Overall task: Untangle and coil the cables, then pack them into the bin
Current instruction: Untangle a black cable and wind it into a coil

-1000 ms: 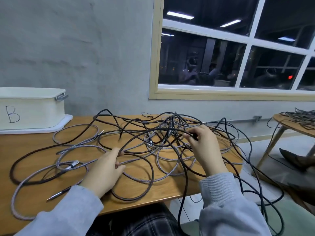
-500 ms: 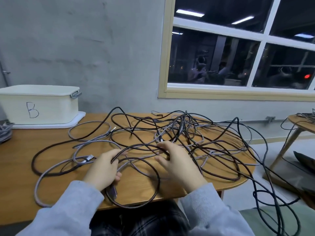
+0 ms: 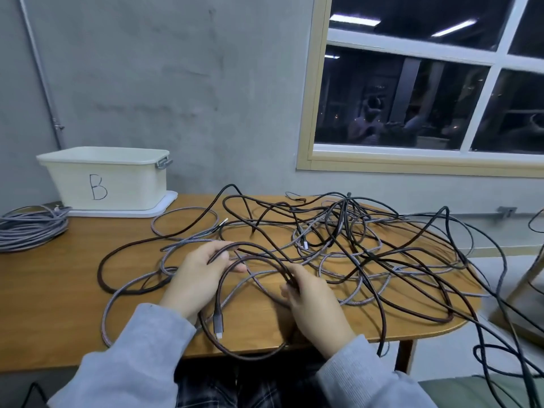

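Left hand [image 3: 203,275] — fingers curled round a dark brown braided cable [image 3: 219,293], gripping it where its loop arches over the knuckles. Right hand [image 3: 312,295] — fingers and thumb pinching the same cable on the far side of that loop, just beside the left.

Dark brown braided cable: from the left hand it drops toward the person and ends in a grey plug [image 3: 218,322], lying on the table near the front edge between the two wrists. Its free end is thus nearer the left hand; its long run leads away right and back, into the tangle.

Tangle of cables [image 3: 353,248] — black, brown and grey braided lines crossed over one another, spread ahead and right of the hands over the wooden table [image 3: 59,304]. Several black strands spill off the right edge toward the floor. Judged: nothing from this heap is coiled yet; the coming pull likely runs from the plug end rightward, so the right hand must feed cable out of the heap.

Bin [image 3: 103,181] — cream, marked "B", at the far left on a white tray or lid [image 3: 164,206], well apart from both hands, left hand nearer. Contents hidden by its wall; cannot tell.

Grey cable bundle [image 3: 29,231] — coiled, on the table just left of the bin, outside it.
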Available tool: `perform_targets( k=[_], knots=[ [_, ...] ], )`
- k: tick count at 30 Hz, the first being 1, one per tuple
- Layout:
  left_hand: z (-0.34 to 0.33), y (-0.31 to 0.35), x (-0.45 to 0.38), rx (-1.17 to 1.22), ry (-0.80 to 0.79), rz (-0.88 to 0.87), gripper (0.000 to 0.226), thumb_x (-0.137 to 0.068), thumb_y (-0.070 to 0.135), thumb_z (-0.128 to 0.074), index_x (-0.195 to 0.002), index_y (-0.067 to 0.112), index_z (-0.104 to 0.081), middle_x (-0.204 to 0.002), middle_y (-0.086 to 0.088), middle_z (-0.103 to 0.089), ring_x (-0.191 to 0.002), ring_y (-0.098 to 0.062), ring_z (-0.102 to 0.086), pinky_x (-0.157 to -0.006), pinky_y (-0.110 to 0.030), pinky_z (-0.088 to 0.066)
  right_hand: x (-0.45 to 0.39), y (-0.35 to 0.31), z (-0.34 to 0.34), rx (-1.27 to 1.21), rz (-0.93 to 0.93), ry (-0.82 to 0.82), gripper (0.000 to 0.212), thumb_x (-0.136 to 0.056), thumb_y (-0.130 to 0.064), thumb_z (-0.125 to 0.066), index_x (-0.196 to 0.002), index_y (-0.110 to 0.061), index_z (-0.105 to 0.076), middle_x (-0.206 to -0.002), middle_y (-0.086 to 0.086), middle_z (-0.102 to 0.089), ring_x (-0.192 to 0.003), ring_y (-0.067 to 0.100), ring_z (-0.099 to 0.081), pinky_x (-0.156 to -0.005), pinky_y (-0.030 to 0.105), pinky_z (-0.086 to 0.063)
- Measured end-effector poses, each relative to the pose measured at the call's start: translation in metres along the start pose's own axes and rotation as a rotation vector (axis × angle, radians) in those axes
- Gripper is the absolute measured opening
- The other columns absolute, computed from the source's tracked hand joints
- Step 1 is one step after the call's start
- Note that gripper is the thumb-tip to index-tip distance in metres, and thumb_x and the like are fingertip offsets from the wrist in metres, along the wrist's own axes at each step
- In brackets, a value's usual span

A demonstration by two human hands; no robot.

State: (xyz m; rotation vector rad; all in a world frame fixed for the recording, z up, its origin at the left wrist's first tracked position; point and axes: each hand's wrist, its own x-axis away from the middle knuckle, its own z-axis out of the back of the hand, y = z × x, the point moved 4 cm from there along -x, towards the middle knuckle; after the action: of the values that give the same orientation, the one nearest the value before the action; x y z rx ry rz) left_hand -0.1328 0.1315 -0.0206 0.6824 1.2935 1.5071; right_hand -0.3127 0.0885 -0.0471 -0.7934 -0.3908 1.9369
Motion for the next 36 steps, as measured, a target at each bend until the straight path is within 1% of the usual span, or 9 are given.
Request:
perform_targets(
  k=[3, 7, 12, 18, 21, 24, 28, 32, 36],
  knots=[
    [0.001, 0.007, 0.003, 0.144, -0.01, -0.003, 0.017, -0.099, 0.017, -0.049, -0.112, 0.025, -0.058, -0.074, 0.002, -0.074, -0.082, -0.011, -0.07, -0.079, -0.031, -0.048, -0.001, -0.003, 0.014, -0.115, 0.006, 0.075, 0.014, -0.097, -0.022, -0.049, -0.106, -0.022, -0.059, -0.075, -0.007, -0.063, -0.077, 0.007, -0.06, -0.067, 0.018, -0.045],
    [0.001, 0.018, 0.008, 0.329, -0.056, -0.017, 0.031, -0.093, 0.013, -0.058, -0.122, 0.022, -0.05, -0.077, -0.005, -0.073, -0.07, -0.02, -0.071, -0.058, -0.027, -0.053, -0.006, -0.003, 0.03, -0.288, -0.048, 0.158, 0.015, -0.098, -0.023, -0.047, -0.102, -0.026, -0.061, -0.07, -0.01, -0.058, -0.067, 0.001, -0.054, -0.061, 0.02, -0.041],
    [0.003, 0.032, 0.016, 0.053, -0.047, -0.265, 0.063, -0.087, 0.01, -0.067, -0.118, 0.058, -0.039, -0.106, 0.005, -0.062, -0.067, -0.017, -0.068, -0.073, -0.038, -0.055, -0.005, -0.004, 0.048, -0.475, -0.05, 0.275, 0.02, -0.099, -0.02, -0.043, -0.1, -0.026, -0.063, -0.061, -0.016, -0.052, -0.056, -0.005, -0.048, -0.053, 0.012, -0.034],
    [0.0, 0.043, 0.025, -0.149, -0.009, -0.481, 0.048, -0.092, 0.016, -0.057, -0.121, 0.053, -0.044, -0.083, 0.021, -0.05, -0.052, -0.01, -0.044, -0.058, -0.033, -0.043, 0.001, -0.023, 0.059, -0.476, 0.037, 0.115, 0.021, -0.099, -0.023, -0.044, -0.093, -0.033, -0.061, -0.053, -0.03, -0.053, -0.053, -0.011, -0.049, -0.049, 0.007, -0.034],
    [0.002, 0.047, 0.026, -0.182, -0.005, -0.497, 0.038, -0.095, 0.019, -0.052, -0.114, 0.051, -0.046, -0.07, 0.019, -0.045, -0.056, -0.003, -0.043, -0.058, -0.021, -0.039, 0.004, -0.033, 0.064, -0.489, 0.086, 0.079, 0.021, -0.099, -0.026, -0.044, -0.091, -0.03, -0.063, -0.051, -0.022, -0.052, -0.049, -0.005, -0.047, -0.047, 0.008, -0.034],
    [0.001, 0.05, 0.026, -0.102, -0.026, -0.457, 0.022, -0.098, 0.022, -0.047, -0.099, 0.044, -0.053, -0.06, 0.015, -0.047, -0.051, -0.002, -0.042, -0.055, -0.027, -0.036, 0.005, -0.039, 0.06, -0.518, 0.082, 0.073, 0.027, -0.099, -0.033, -0.039, -0.088, -0.028, -0.064, -0.048, -0.012, -0.047, -0.046, 0.0, -0.043, -0.047, 0.01, -0.033],
    [0.001, 0.055, 0.027, 0.113, -0.169, -0.36, 0.02, -0.097, 0.031, -0.046, -0.089, 0.042, -0.06, -0.049, 0.012, -0.039, -0.043, -0.004, -0.033, -0.046, -0.027, -0.028, -0.002, -0.048, 0.059, -0.331, 0.099, 0.103, 0.031, -0.096, -0.043, -0.033, -0.1, -0.024, -0.058, -0.072, -0.015, -0.059, -0.074, -0.002, -0.056, -0.069, 0.016, -0.041],
    [-0.005, 0.057, 0.032, 0.058, -0.272, -0.394, 0.023, -0.093, 0.048, -0.044, -0.095, 0.032, -0.06, -0.049, 0.016, -0.047, -0.041, -0.002, -0.039, -0.048, -0.024, -0.031, -0.014, -0.073, 0.073, -0.075, 0.265, 0.112, 0.05, -0.099, -0.017, -0.043, -0.144, -0.034, -0.029, -0.118, -0.01, -0.049, -0.105, 0.003, -0.047, -0.086, 0.02, -0.038],
    [-0.001, 0.058, 0.033, 0.122, -0.187, -0.416, 0.021, -0.09, 0.051, -0.043, -0.092, 0.043, -0.062, -0.048, 0.01, -0.041, -0.041, -0.008, -0.037, -0.044, -0.025, -0.032, -0.021, -0.096, 0.076, -0.028, 0.423, 0.066, 0.043, -0.096, -0.002, -0.044, -0.128, -0.026, -0.057, -0.114, -0.001, -0.061, -0.108, 0.012, -0.054, -0.092, 0.031, -0.045]
  ],
)
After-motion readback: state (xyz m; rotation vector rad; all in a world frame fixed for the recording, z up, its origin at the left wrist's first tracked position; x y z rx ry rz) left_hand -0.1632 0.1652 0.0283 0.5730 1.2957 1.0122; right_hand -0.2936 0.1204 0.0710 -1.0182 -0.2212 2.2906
